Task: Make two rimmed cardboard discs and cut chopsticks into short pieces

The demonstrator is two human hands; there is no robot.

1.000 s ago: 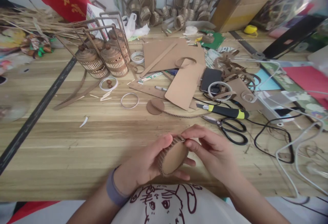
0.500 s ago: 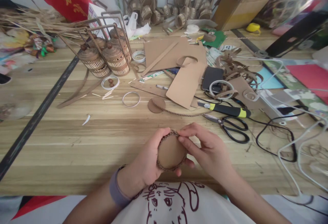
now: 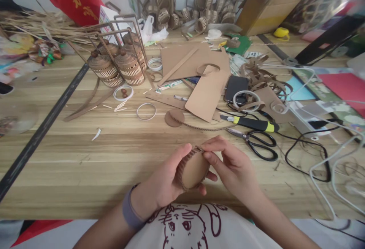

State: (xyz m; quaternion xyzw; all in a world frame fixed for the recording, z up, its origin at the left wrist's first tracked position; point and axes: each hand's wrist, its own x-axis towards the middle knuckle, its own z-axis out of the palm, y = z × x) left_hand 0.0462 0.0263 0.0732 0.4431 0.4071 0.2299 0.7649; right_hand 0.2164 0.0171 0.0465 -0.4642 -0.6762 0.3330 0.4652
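A round cardboard disc with a corrugated strip around its edge (image 3: 195, 170) is held up above the near edge of the table. My left hand (image 3: 171, 176) wraps around it from the left and underneath, some fingertips showing below its right side. With thumb and index finger, my right hand (image 3: 228, 161) pinches the corrugated rim at the top right. Beyond the hands lies a flat cardboard disc (image 3: 174, 118), and a loose corrugated strip (image 3: 202, 128) runs over it to the right.
Scissors (image 3: 258, 142) and a yellow-black utility knife (image 3: 251, 122) lie to the right, near cables. Cardboard sheets (image 3: 205, 93) and a tape ring (image 3: 146, 111) lie ahead. Small lidded baskets with tall handles (image 3: 129, 68) stand at the left back. Behind are more small baskets (image 3: 202, 24).
The rimmed disc has tilted and turned, so more of its corrugated left side shows. My left thumb has lifted off the rim slightly, and my right fingers still pinch the rim.
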